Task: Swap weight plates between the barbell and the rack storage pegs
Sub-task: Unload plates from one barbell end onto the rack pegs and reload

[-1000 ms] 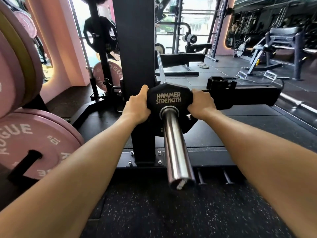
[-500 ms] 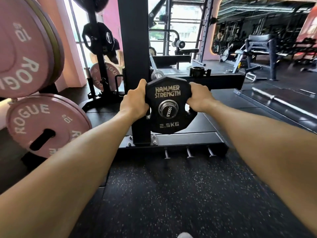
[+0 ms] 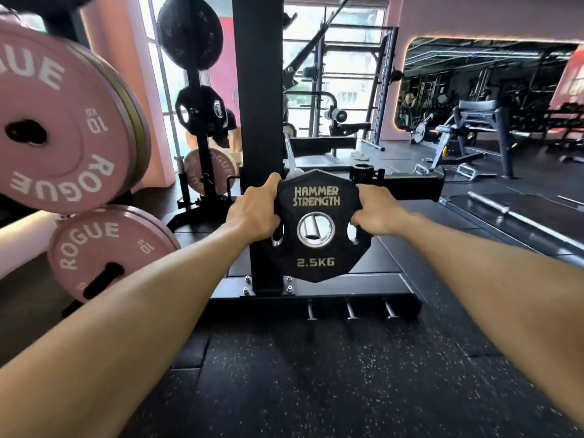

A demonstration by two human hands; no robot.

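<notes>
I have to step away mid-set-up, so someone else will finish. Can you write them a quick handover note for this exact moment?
Left hand grips the left edge of the black 2.5 kg plate; right hand grips its right edge. The plate is held upright in front of the rack upright, its centre hole open, apparently clear of the barbell. Pink Rogue plates sit on the storage pegs at left. Done: plate off the bar. Left: store it on a peg, load the replacement.

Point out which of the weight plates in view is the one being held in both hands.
The small black 2.5KG Hammer Strength plate, gripped by the left hand and right hand. The pink Rogue plates sit untouched.
</notes>
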